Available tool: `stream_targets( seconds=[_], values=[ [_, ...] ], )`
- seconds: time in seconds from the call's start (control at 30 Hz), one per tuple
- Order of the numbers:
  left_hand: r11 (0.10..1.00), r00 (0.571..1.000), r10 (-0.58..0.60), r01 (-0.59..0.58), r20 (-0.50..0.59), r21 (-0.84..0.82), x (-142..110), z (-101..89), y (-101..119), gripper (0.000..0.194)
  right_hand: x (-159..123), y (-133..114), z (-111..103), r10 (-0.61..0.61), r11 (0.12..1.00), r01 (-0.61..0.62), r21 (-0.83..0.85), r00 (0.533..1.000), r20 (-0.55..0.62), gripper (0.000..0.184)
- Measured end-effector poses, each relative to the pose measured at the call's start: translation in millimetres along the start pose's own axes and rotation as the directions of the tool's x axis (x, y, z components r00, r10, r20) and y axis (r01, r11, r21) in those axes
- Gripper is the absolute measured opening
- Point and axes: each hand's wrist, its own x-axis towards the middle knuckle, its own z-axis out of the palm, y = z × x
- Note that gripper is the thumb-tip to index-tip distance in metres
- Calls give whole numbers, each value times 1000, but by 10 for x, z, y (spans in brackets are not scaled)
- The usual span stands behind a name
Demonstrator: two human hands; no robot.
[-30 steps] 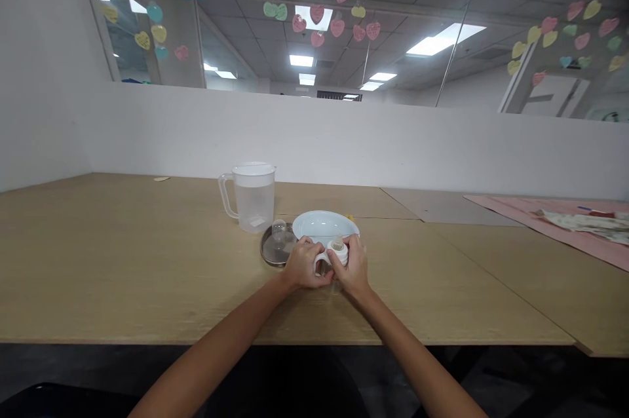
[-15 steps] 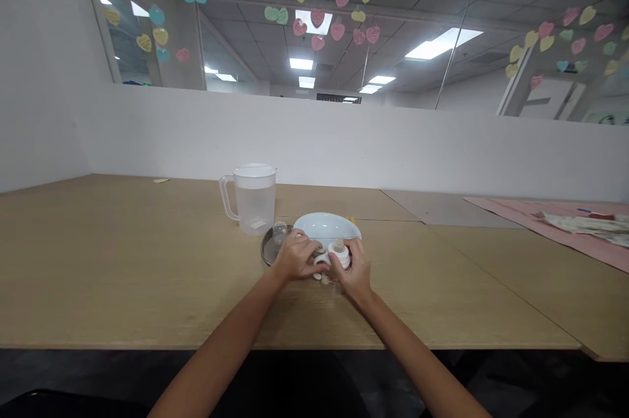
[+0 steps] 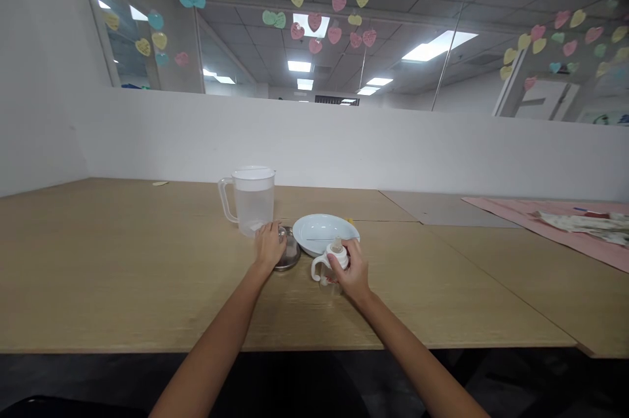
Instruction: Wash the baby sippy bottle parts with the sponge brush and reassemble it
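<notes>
In the head view my right hand [image 3: 354, 272] grips a baby bottle [image 3: 328, 285] by its white collar. The bottle stands upright on the table, with a clear body, red print, a pale teat on top and a white handle [image 3: 317, 266] on its left side. My left hand [image 3: 269, 246] is at the left side of a round metal tray [image 3: 291, 257]. Its fingers are closed around a clear domed cap [image 3: 282, 232], which they mostly hide.
A pale blue-white bowl [image 3: 314, 227] with a thin stick across it sits behind the bottle. A clear plastic jug of water [image 3: 254, 202] stands behind my left hand. Pink cloth [image 3: 521, 213] lies at the far right. A white wall [image 3: 314, 143] bounds the table's back.
My left hand has left the bottle's handle and moved left to the cap on the metal tray. My right hand stays on the bottle.
</notes>
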Motion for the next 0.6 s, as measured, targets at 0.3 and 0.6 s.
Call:
stream_targets(
  seconds=[0.3,0.6],
  values=[
    [974,973,-225,224,43,19,12,-106,41,49,3,7,15,-1,1000,1,-2,1000,-11,22],
    [867,788,-23,-291,-615,-405,-135,-419,467,39,12,-5,34,28,999,-28,21,999,15,29]
  ],
)
